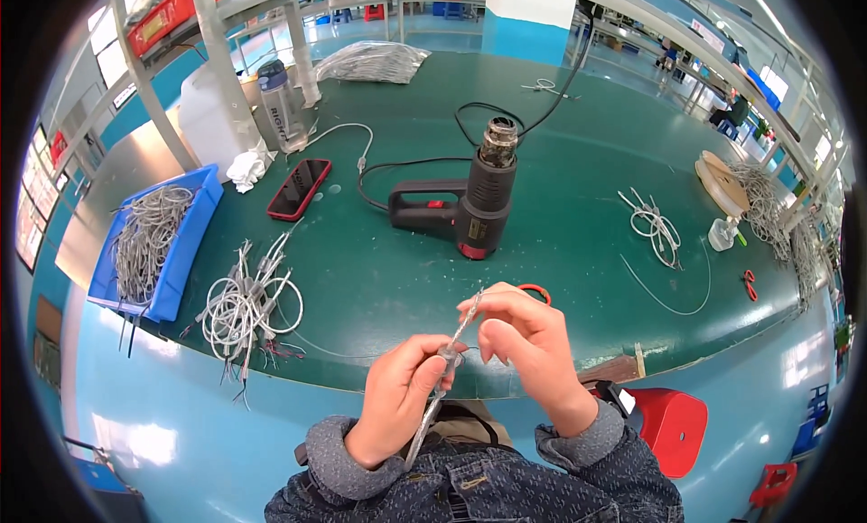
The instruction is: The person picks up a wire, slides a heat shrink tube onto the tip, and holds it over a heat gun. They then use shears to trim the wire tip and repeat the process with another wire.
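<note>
My left hand (402, 392) is closed round a grey cable (424, 430), pinching the small grey sleeve (449, 356) on it between thumb and fingers. Above the sleeve, the cable's braided end (468, 317) points up and away from me. My right hand (528, 342) is beside that end, with thumb and fingers apart and the index fingertip against or very near the braid. Partly hidden behind the right hand is a red loop handle (536, 291). Beyond both hands, a black heat gun (488, 198) stands on its base, nozzle up.
On the green table (560, 225), a cable bundle (244, 302) and a blue tray (185, 256) of cables lie left. A phone (299, 189) and bottle (283, 107) are farther back. Coiled cables (652, 229), a spool (721, 184) and small red scissors (750, 285) lie right.
</note>
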Demonstrator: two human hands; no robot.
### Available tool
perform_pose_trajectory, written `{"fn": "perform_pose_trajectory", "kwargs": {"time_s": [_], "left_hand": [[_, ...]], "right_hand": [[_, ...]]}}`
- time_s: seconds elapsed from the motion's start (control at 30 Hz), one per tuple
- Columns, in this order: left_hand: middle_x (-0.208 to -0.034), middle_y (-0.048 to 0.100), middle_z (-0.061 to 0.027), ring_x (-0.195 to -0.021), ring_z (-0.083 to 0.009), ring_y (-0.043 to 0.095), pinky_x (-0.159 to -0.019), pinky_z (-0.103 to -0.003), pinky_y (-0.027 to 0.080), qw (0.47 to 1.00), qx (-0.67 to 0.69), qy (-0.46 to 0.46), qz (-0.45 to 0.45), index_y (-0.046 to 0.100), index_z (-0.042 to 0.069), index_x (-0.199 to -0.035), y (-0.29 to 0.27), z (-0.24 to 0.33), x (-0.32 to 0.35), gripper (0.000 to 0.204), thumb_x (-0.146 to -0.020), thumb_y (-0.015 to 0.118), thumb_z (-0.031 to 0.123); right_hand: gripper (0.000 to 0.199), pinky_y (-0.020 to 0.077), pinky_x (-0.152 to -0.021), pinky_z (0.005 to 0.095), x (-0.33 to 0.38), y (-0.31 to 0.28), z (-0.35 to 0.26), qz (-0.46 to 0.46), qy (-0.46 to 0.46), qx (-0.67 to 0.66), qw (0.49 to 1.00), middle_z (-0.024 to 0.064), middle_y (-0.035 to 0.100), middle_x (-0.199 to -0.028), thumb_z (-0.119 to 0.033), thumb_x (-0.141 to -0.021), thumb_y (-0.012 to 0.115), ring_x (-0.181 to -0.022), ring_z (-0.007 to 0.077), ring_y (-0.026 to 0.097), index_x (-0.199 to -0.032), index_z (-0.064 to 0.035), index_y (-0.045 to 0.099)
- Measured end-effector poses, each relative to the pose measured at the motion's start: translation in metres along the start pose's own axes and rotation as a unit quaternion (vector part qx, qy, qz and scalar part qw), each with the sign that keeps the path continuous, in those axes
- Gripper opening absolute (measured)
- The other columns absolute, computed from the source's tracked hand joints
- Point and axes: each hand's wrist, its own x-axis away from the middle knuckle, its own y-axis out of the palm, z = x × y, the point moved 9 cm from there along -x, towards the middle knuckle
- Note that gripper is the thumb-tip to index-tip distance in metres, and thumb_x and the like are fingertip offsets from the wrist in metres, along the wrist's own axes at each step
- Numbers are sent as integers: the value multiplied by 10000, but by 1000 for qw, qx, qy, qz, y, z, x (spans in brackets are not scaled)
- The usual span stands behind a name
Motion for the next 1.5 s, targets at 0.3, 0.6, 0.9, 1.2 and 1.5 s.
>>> {"fn": "perform_pose_trajectory", "kwargs": {"time_s": [0.3, 0.6, 0.9, 1.2, 1.5], "left_hand": [[-788, 609, -81, -755, -176, 599, -658, -272, 469, 989, -111, 78, 56, 585, -8, -1032, -14, 17, 6, 184, -885, 572, 102], [-908, 596, -119, -840, -197, 579, -757, -294, 471, 964, -171, 185, 83, 575, -35, -971, -31, 52, -6, 209, -776, 650, -29], [-836, 637, -99, -776, -216, 600, -695, -300, 470, 970, -127, 165, 129, 607, 1, -904, -39, 50, -6, 205, -724, 705, -6], [-872, 612, -102, -797, -156, 580, -710, -252, 466, 989, -72, 100, 87, 608, -40, -951, -39, 37, -9, 168, -787, 645, -34], [-874, 621, -85, -795, -125, 584, -696, -233, 460, 997, -18, 51, 49, 634, -44, -944, -40, 27, -15, 124, -821, 622, -31]], "right_hand": [[110, 389, -510, 200, -2, 24, 7, -89, 4, 20, 996, 77, 595, -833, 33, -837, 548, -598, 76, 515, -894, 55, 639], [52, 390, -519, 196, 5, 32, 5, -123, -43, 75, 989, 60, 581, -796, 38, -808, 617, -621, 76, 517, -856, 42, 638], [78, 404, -545, 239, 4, 36, 8, -123, -26, 92, 988, 71, 587, -764, -30, -822, 640, -645, 107, 527, -848, 44, 630], [65, 358, -504, 207, 6, 43, 14, -156, -13, 66, 986, 47, 566, -762, 21, -826, 581, -601, 72, 488, -851, 55, 631], [172, 341, -514, 215, 8, 48, 28, -186, 80, 16, 979, 24, 547, -738, -80, -895, 522, -596, 62, 438, -872, 41, 642]]}}
